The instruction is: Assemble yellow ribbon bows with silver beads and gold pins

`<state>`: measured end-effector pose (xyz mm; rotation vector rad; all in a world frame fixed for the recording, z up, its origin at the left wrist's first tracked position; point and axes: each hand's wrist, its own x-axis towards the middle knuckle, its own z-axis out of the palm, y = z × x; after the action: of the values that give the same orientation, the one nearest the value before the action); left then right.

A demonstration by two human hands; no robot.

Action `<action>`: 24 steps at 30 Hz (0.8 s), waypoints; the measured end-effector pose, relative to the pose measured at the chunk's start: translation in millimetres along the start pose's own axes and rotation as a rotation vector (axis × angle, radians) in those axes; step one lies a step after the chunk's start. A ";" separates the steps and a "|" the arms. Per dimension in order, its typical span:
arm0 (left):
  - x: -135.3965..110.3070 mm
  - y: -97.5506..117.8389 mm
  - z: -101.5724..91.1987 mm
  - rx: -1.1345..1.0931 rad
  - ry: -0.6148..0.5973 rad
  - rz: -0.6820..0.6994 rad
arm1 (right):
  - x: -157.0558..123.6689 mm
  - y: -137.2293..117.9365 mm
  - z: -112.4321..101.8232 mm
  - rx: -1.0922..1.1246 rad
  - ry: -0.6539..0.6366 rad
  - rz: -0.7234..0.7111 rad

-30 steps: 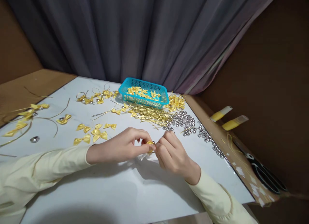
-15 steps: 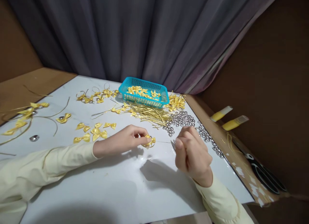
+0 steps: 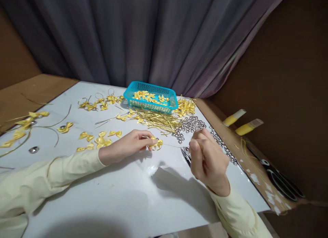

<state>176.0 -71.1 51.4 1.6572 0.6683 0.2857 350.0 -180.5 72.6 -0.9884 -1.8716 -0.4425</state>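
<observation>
My left hand (image 3: 139, 141) pinches a yellow ribbon bow (image 3: 156, 143) with a loop of gold cord at its underside. From the bow a thin thread (image 3: 172, 145) runs right to my right hand (image 3: 208, 159). That hand is closed in a fist with the thumb pressed on the fingers, holding the thread; whether a needle is in it is hidden. Dark small scissors (image 3: 185, 156) show partly behind my right hand, blades pointing left. Silver beads (image 3: 192, 123) lie just beyond it. Several loose bows (image 3: 101, 139) are spread behind my left wrist.
A blue basket (image 3: 128, 94) with bows stands at the back, gold cord pieces (image 3: 159, 120) before it. Looped bows (image 3: 89, 105) lie left of it; a bow pile (image 3: 186, 107) lies right. Yellow-filled tubes (image 3: 249, 127) and large black-handled scissors (image 3: 282, 183) lie at the right edge.
My right hand has shifted slightly right, away from the bow, and more of the small scissors shows. The view has moved a little. Both hands keep their hold.
</observation>
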 end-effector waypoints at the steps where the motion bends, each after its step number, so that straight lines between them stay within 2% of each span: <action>1: -0.1 0.0 -0.2 -0.016 -0.004 0.005 | 0.0 0.5 0.5 0.005 -0.006 0.008; 4: -1.0 1.1 0.0 -0.035 -0.008 -0.005 | -0.3 1.9 3.8 0.023 -0.107 0.108; 8: -2.9 5.4 1.7 -0.009 0.006 0.009 | 0.2 2.3 7.1 0.192 -0.375 0.434; 10: -3.8 6.8 1.9 -0.028 0.000 0.025 | 0.2 2.1 6.8 0.297 -0.426 0.507; 12: -4.6 7.0 1.1 -0.089 -0.026 0.008 | -0.7 2.3 6.2 0.335 -0.382 0.442; 14: -5.2 6.5 -0.3 -0.164 -0.075 -0.031 | -2.7 3.2 6.4 0.337 -0.333 0.275; 17: -5.9 6.8 -2.0 -0.230 -0.130 -0.079 | -6.2 5.4 8.6 0.337 -0.356 0.063; 24: -6.8 9.1 -0.1 -0.233 -0.119 -0.088 | -7.6 7.5 12.2 0.343 -0.471 0.003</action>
<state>173.0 -75.5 61.3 1.4071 0.5934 0.1922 350.6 -171.2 59.3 -0.9099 -2.2652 0.1310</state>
